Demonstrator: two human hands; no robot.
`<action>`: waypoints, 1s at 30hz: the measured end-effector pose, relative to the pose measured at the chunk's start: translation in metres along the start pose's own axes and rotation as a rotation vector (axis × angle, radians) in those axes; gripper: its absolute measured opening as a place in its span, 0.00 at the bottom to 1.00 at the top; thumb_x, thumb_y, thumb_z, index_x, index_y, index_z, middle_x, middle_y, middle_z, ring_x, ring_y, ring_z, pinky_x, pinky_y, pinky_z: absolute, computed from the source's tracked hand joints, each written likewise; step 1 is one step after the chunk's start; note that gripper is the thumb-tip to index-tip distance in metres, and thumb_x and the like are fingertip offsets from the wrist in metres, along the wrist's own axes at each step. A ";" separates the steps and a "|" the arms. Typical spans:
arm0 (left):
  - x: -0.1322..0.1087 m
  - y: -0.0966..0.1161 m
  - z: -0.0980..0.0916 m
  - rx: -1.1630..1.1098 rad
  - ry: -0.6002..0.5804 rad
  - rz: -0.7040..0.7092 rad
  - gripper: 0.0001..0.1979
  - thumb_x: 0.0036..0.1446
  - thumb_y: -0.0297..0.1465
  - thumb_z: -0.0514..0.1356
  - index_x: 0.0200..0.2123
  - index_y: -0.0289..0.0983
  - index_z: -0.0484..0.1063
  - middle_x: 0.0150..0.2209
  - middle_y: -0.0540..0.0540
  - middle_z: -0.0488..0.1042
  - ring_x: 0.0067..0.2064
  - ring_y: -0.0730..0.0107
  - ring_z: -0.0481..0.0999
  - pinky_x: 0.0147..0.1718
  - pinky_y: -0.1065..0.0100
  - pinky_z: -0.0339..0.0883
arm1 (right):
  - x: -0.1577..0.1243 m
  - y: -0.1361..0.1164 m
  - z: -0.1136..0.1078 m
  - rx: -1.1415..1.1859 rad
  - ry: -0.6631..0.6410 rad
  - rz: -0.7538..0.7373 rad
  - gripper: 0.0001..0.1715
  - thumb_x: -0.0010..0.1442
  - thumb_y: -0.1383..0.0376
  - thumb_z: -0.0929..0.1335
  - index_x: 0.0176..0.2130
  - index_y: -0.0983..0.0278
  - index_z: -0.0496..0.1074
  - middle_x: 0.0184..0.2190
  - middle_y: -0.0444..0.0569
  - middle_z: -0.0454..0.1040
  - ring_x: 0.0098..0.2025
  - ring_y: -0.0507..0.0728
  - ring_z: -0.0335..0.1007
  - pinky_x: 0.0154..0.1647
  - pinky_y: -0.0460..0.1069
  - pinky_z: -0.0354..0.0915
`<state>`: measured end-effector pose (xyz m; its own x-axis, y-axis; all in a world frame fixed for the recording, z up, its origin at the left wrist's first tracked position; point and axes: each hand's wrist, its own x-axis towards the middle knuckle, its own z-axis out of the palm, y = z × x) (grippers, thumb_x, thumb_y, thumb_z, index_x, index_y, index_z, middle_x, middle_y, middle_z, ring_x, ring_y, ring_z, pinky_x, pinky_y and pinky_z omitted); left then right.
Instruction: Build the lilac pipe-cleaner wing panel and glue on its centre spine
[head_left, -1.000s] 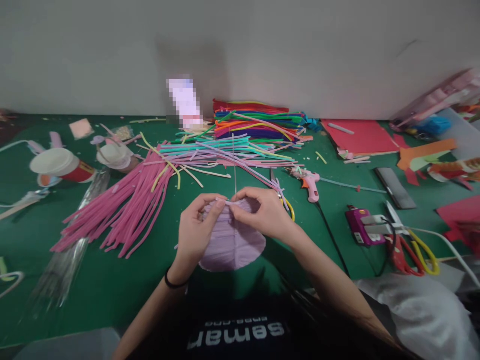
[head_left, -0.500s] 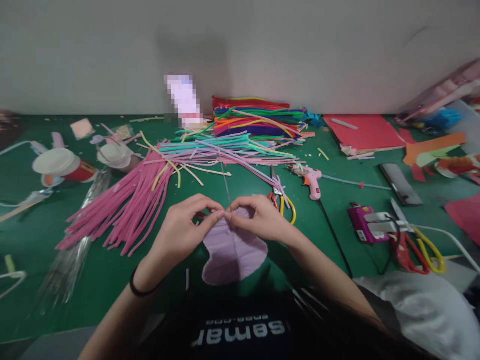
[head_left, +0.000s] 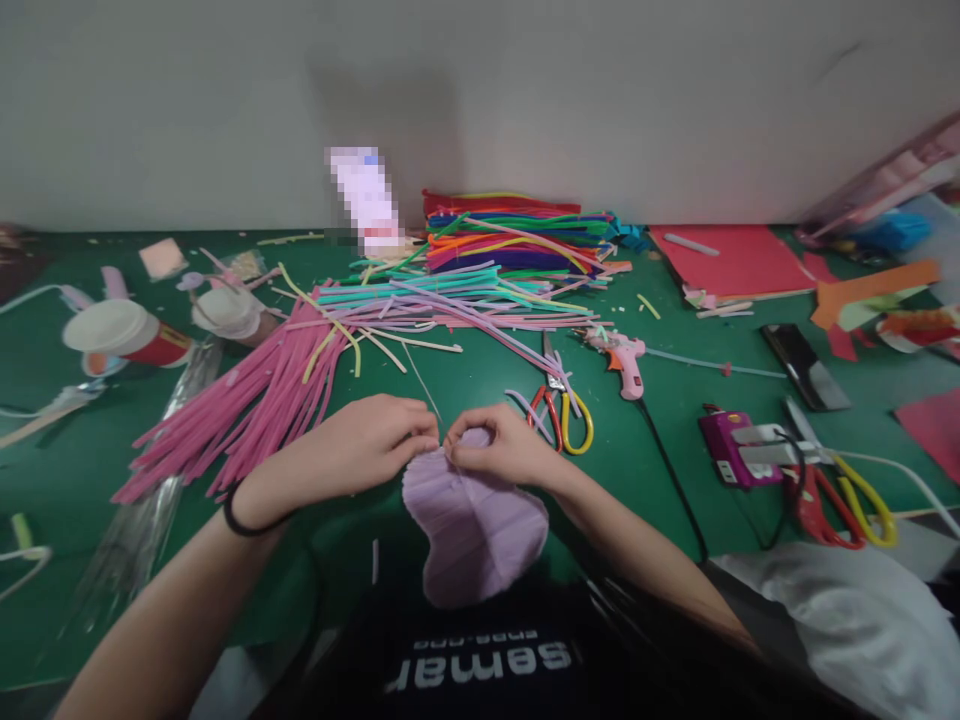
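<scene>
A lilac heart-shaped piece made of rows of pipe cleaners (head_left: 471, 520) lies on the green table (head_left: 225, 560) in front of me. My left hand (head_left: 360, 445) pinches its top notch from the left, fingers closed. From the right, my right hand (head_left: 499, 448) pinches the same spot, fingers closed too. A thin wire (head_left: 421, 383) runs up and away from between the fingertips.
Pink pipe cleaners (head_left: 247, 410) fan out at left, with mixed coloured ones (head_left: 502, 240) stacked at the back. Red-and-yellow scissors (head_left: 559, 410) and a pink glue gun (head_left: 622, 360) lie right of my hands. Paper cups (head_left: 124, 335) stand at far left; more scissors (head_left: 840, 490) at right.
The lilac piece has turned and slid toward me. My left forearm has swung out to the left, and the wire now leans left instead of standing straight.
</scene>
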<state>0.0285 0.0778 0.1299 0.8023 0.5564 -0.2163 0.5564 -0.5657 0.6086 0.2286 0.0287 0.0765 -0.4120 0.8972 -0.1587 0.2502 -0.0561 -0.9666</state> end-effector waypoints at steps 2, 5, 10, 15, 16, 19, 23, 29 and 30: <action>0.003 -0.005 -0.001 -0.091 -0.065 0.012 0.14 0.63 0.34 0.51 0.29 0.40 0.73 0.28 0.50 0.74 0.30 0.69 0.72 0.31 0.72 0.61 | 0.000 0.004 -0.001 0.031 -0.018 0.033 0.06 0.50 0.67 0.70 0.31 0.66 0.77 0.25 0.41 0.75 0.29 0.49 0.67 0.34 0.44 0.61; 0.006 -0.012 0.003 -0.186 -0.081 -0.010 0.14 0.63 0.35 0.53 0.29 0.39 0.74 0.26 0.51 0.73 0.28 0.71 0.71 0.29 0.74 0.59 | 0.000 0.009 -0.003 0.031 -0.035 0.073 0.09 0.51 0.63 0.71 0.32 0.65 0.77 0.25 0.41 0.75 0.27 0.49 0.65 0.31 0.44 0.60; 0.009 -0.024 0.013 -0.402 -0.113 -0.046 0.16 0.62 0.41 0.54 0.32 0.39 0.76 0.25 0.51 0.71 0.27 0.72 0.67 0.27 0.75 0.58 | -0.001 0.012 -0.004 0.129 -0.041 0.058 0.07 0.51 0.64 0.71 0.31 0.65 0.77 0.28 0.42 0.76 0.31 0.50 0.67 0.37 0.45 0.62; 0.012 -0.045 0.032 -0.691 -0.135 -0.044 0.16 0.58 0.43 0.59 0.31 0.36 0.77 0.27 0.50 0.71 0.30 0.72 0.66 0.30 0.74 0.59 | -0.002 0.011 -0.005 0.189 -0.038 0.100 0.06 0.50 0.64 0.72 0.29 0.65 0.76 0.27 0.41 0.75 0.30 0.50 0.67 0.37 0.45 0.61; 0.012 -0.049 0.039 -0.750 -0.125 -0.053 0.16 0.57 0.43 0.60 0.31 0.36 0.76 0.27 0.50 0.71 0.30 0.71 0.66 0.31 0.73 0.59 | -0.002 0.011 -0.005 0.196 -0.040 0.108 0.07 0.49 0.63 0.73 0.29 0.65 0.76 0.26 0.41 0.75 0.30 0.50 0.66 0.36 0.45 0.61; 0.014 -0.056 0.063 -0.950 -0.055 -0.095 0.18 0.53 0.45 0.64 0.29 0.34 0.75 0.27 0.49 0.71 0.31 0.71 0.66 0.32 0.72 0.60 | -0.002 0.011 -0.005 0.219 -0.040 0.130 0.10 0.48 0.60 0.74 0.29 0.65 0.75 0.26 0.41 0.74 0.29 0.50 0.65 0.34 0.45 0.59; 0.017 -0.055 0.085 -1.199 0.070 -0.135 0.22 0.44 0.47 0.70 0.26 0.33 0.72 0.25 0.50 0.68 0.29 0.73 0.65 0.29 0.73 0.59 | -0.004 0.013 -0.005 0.248 -0.031 0.154 0.11 0.48 0.59 0.75 0.29 0.64 0.75 0.27 0.41 0.74 0.29 0.50 0.66 0.34 0.45 0.59; 0.014 -0.038 0.061 -0.922 0.405 -0.308 0.15 0.54 0.44 0.64 0.31 0.36 0.76 0.31 0.46 0.78 0.33 0.67 0.74 0.34 0.69 0.66 | -0.006 0.012 -0.008 0.119 0.109 0.116 0.08 0.50 0.61 0.72 0.29 0.64 0.76 0.25 0.41 0.74 0.29 0.50 0.66 0.35 0.46 0.61; 0.012 -0.032 0.056 -0.788 0.446 -0.324 0.15 0.55 0.44 0.63 0.31 0.37 0.78 0.33 0.45 0.79 0.36 0.65 0.76 0.37 0.69 0.66 | -0.006 0.012 -0.008 0.090 0.133 0.112 0.07 0.51 0.62 0.72 0.29 0.64 0.76 0.25 0.41 0.74 0.29 0.51 0.67 0.35 0.46 0.61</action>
<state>0.0321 0.0684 0.0656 0.3884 0.8861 -0.2529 0.3013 0.1372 0.9436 0.2411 0.0266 0.0677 -0.2650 0.9328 -0.2441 0.2065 -0.1924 -0.9593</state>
